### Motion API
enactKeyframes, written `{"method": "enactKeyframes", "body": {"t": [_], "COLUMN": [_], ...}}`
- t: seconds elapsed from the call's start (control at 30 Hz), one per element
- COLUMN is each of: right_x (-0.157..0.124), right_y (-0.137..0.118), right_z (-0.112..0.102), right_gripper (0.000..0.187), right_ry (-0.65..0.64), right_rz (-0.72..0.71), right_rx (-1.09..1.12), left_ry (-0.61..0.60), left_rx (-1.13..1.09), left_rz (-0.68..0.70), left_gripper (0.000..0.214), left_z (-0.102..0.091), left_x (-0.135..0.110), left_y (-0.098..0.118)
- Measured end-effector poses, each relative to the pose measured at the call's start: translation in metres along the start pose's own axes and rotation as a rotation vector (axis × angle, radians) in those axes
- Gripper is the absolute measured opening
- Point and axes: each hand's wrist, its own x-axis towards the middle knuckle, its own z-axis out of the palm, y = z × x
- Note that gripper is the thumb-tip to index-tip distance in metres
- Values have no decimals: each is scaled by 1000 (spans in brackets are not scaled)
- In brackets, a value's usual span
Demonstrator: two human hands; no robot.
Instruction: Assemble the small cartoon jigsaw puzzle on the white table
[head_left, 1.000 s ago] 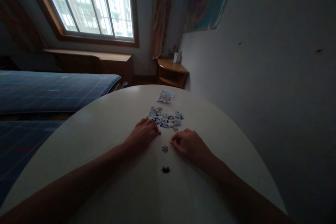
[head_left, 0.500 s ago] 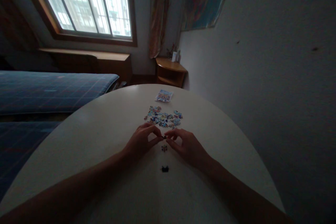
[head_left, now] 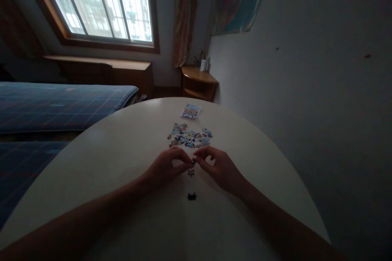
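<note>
A round white table (head_left: 128,159) fills the lower half of the frame. Both forearms reach in from the bottom corners and converge at its centre. The left hand (head_left: 165,165) and right hand (head_left: 219,167) meet fingertip to fingertip, curled, together pinching a tiny puzzle piece (head_left: 193,160); its orientation is too small to tell. Just above lies a scatter of loose pieces (head_left: 189,138), beyond it a small picture card (head_left: 191,111), print unreadable. Below the hands sit one coloured piece (head_left: 191,172) and a dark piece (head_left: 191,196).

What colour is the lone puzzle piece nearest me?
Black, or very dark; the puzzle piece shows in the head view.
</note>
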Motion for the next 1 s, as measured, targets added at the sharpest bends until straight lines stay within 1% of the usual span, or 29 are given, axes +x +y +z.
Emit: {"method": "enactKeyframes", "body": {"t": [0.1, 0.2, 0.27, 0.47, 0.6, 0.77, 0.87, 0.93, 1.0], "right_x": [-2, -4, -5, -5, -5, -3, -3, -3, -4], "right_y": [1, 1, 0, -3, -5, -6, -8, -9, -10], "right_z": [2, 2, 3, 3, 0, -3, -10, -19, -30], "right_gripper": [12, 17, 19, 22, 22, 9, 5, 6, 7], "right_ry": [10, -16, -27, -54, -112, -106, -176, -269, -375], "right_rz": [-29, -46, -61, -78, -88, -72, -14, 34, 89], "right_rx": [10, 26, 33, 31, 49, 57, 38, 20, -4], "left_ry": [-42, -110, -127, -96, -57, -41, -51, -62, -90], "left_rx": [-48, -101, -89, 31, -1, -36, -32, 23, 119], "left_rz": [-59, -132, -156, -181, -169, -179, -166, -154, -104], "left_gripper": [7, 11, 13, 10, 11, 14, 13, 11, 9], "left_z": [-2, -6, -9, -11, -9, -9, -9, -10, -9], "left_x": [-1, -1, -2, -4, -3, -2, -3, -5, -8], "left_y": [4, 9, 12, 19, 19, 20, 19, 20, 21]}}
